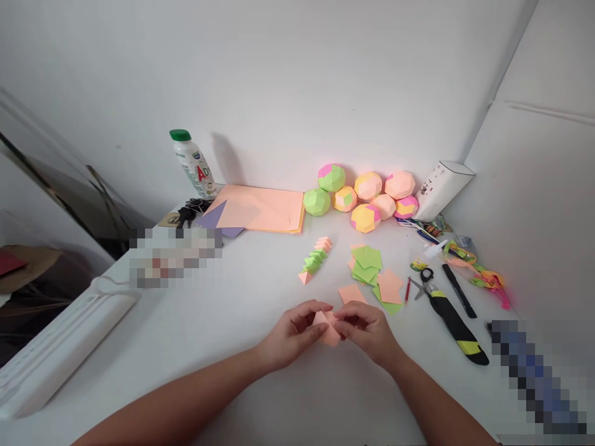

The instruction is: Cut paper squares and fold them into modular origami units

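Paper (331,337), a single piece, sits between the left hand (294,333) and the right hand (366,331), at the table (260,266), nearer than the squares (367,257). Thumb and fingers of each hand pinch it. One corner points to the near side; its long axis cannot be told behind the fingers. Eight balls (365,218) and one bottle (194,164) stand beyond. It looks pale pink and matte
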`<state>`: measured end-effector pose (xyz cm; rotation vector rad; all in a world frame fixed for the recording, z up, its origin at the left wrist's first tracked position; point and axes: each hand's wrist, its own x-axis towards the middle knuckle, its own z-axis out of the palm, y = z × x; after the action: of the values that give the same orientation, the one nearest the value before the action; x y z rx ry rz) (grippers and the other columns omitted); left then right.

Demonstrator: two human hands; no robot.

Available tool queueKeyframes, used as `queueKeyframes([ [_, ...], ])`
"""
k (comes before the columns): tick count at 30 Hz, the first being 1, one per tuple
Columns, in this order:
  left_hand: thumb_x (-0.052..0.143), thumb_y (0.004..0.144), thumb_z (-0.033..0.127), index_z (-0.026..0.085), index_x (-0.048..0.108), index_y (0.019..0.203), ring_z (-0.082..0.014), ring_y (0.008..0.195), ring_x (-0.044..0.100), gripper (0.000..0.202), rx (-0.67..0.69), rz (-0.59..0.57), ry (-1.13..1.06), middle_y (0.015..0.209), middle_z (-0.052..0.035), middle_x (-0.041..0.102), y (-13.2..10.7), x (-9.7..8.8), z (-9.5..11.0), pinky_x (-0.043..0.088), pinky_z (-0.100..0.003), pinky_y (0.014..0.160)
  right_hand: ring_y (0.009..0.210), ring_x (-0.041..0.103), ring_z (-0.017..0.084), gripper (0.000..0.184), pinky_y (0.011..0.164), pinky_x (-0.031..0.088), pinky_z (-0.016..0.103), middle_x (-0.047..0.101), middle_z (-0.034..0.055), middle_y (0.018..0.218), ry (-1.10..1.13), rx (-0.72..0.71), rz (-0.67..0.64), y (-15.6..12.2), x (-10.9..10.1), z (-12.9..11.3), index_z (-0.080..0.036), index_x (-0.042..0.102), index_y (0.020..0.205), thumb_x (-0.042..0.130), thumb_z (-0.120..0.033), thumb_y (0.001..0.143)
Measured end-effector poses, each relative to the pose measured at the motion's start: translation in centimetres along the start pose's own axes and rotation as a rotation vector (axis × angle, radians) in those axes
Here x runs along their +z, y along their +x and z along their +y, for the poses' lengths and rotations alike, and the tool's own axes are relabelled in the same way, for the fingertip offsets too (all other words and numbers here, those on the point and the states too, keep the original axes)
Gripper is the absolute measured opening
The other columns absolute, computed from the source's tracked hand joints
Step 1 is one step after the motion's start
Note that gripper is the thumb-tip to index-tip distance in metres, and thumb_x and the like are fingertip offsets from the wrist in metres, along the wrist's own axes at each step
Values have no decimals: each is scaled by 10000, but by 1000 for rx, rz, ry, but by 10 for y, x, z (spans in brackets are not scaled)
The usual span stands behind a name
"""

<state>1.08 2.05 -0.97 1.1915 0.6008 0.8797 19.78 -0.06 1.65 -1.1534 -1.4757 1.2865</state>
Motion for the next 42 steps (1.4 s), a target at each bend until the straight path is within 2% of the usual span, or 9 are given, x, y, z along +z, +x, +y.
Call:
queueKeyframes([
  [4,607,804,325,225,570,1101,-123,646,504,316,-10,-28,48,666,26,515,-1,0,-1,437,-262,630,592,575,130,60,550,498,275,606,8,686,-53,-51,3,0,0,0,-203,682,790,646,-249,776],
  [9,622,784,352,203,597,1055,-108,586,448,311,-21,26,101,605,46,450,0,1,2,403,-242,580,599,579,136,55,548,491,275,627,14,681,-97,-108,33,0,0,1,-212,695,795,644,-215,777],
  [20,610,792,347,215,621,1030,-154,720,537,273,2,20,110,721,-6,548,-1,-1,-2,450,-291,680,622,580,144,65,541,478,275,644,23,697,-142,-130,33,0,0,-1,-217,696,798,646,-251,775],
  [26,626,792,277,223,628,1023,-127,651,531,238,-7,23,40,680,15,536,0,-2,-3,444,-259,611,622,581,147,68,553,478,278,654,21,696,-177,-169,46,0,0,-2,-229,704,803,643,-215,775],
  [31,583,832,224,236,591,1077,-174,784,633,246,28,-86,-89,727,-14,662,0,-1,2,473,-350,767,619,595,149,77,544,482,274,667,25,700,-183,-148,27,0,1,-2,-221,707,813,639,-220,778],
  [33,591,827,217,235,589,1077,-175,775,644,251,33,-91,-118,717,-13,678,0,-1,4,476,-360,776,617,600,150,86,543,487,274,675,25,708,-201,-144,25,0,1,-2,-222,708,828,636,-220,782],
  [42,654,780,233,212,602,1039,-171,717,656,264,-6,-48,-146,683,-2,667,2,0,3,496,-323,701,681,657,170,150,619,541,298,717,33,768,-302,-342,49,1,3,1,-245,716,890,631,-171,790],
])
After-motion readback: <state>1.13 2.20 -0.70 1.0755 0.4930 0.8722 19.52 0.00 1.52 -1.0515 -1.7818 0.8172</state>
